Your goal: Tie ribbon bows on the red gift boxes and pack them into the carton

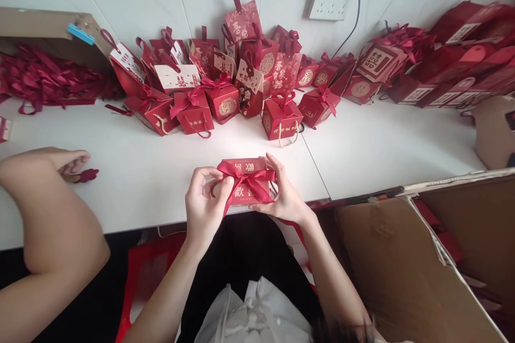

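Observation:
Between my hands, at the table's front edge, is a red gift box (243,163) with pale characters printed on it. A red ribbon (257,176) tied in a bow lies across its top. My left hand (207,193) pinches the bow's left loop between thumb and fingers. On the other side, my right hand (286,190) grips the box's right end near the other loop, its fingers along the back and its thumb at the front. The box's underside is hidden.
Several finished red gift boxes (281,118) with bows stand along the wall. A carton of red ribbons (52,77) is at the left, near a co-worker's arm (60,214). Stacked red boxes (454,75) and a large cardboard carton (378,246) occupy the right.

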Motion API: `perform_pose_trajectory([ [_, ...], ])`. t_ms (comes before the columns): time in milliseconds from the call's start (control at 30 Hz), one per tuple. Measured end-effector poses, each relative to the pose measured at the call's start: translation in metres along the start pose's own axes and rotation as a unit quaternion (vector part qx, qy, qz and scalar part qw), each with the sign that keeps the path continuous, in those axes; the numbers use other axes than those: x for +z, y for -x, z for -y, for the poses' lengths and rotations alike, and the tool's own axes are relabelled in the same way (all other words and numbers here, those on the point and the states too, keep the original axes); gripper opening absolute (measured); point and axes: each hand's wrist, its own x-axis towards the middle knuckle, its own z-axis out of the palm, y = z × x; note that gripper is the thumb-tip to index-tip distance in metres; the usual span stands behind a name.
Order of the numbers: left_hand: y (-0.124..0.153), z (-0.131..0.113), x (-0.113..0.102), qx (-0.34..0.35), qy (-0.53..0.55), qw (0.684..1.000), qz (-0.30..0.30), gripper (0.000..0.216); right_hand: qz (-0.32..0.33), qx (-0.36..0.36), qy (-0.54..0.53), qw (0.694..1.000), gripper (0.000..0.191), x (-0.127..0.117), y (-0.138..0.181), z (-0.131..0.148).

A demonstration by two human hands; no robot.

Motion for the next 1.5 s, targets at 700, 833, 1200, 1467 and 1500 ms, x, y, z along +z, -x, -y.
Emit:
perform_pose_trajectory([
  [700, 0.078, -0.063, 0.059, 0.618, -0.034, 0.777, 0.113, 0.016, -0.314, -0.091, 0.181, 0.928, 0.094, -0.043, 0.106, 0.058],
  [833, 0.063, -0.075, 0.088, 0.544, 0.016, 0.826, 0.149, 0.018, -0.374, -0.056, 0.264, 0.887, 0.096, -0.064, 0.144, 0.082],
  [1200, 0.117, -0.067, 0.243, 0.558, -0.016, 0.693, 0.456, 0.018, -0.69, 0.262, -0.259, 0.623, 0.039, -0.133, 0.303, 0.163],
  [1467, 0.128, -0.049, 0.25, 0.591, 0.005, 0.698, 0.404, 0.026, -0.632, 0.285, -0.363, 0.623, 0.028, -0.163, 0.319, 0.157],
  [1500, 0.126, -0.046, 0.25, 0.596, 0.03, 0.696, 0.4, 0.023, -0.627, 0.296, -0.345, 0.632, 0.032, -0.167, 0.32, 0.151],
])
